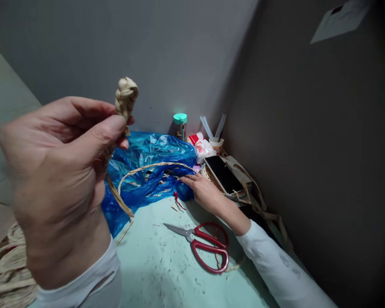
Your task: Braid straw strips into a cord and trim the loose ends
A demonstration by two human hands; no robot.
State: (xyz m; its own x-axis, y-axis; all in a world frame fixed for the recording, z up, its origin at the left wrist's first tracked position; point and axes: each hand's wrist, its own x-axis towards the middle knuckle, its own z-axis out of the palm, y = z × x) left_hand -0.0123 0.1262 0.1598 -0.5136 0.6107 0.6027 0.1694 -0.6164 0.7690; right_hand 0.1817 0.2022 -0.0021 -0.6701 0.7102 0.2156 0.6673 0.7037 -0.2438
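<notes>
My left hand (60, 179) is raised close to the camera, its thumb and fingers pinched on a tan braided straw cord (125, 97) whose knotted end sticks up above the fingers. The cord runs down from the hand and loops across a crumpled blue plastic bag (147, 171). My right hand (205, 190) reaches out low over the mint-green table surface (154, 265), fingers stretched toward the straw strips lying in the blue bag. Whether it grips a strip I cannot make out.
Red-handled scissors (205, 246) lie open on the table near my right forearm. A phone (223, 173) rests on a woven basket at the right. Behind stand a teal-lidded jar (180, 124), a red-and-white packet (200, 147) and a cup with sticks (215, 137). Loose straw (9, 261) piles at the left. Grey walls close in.
</notes>
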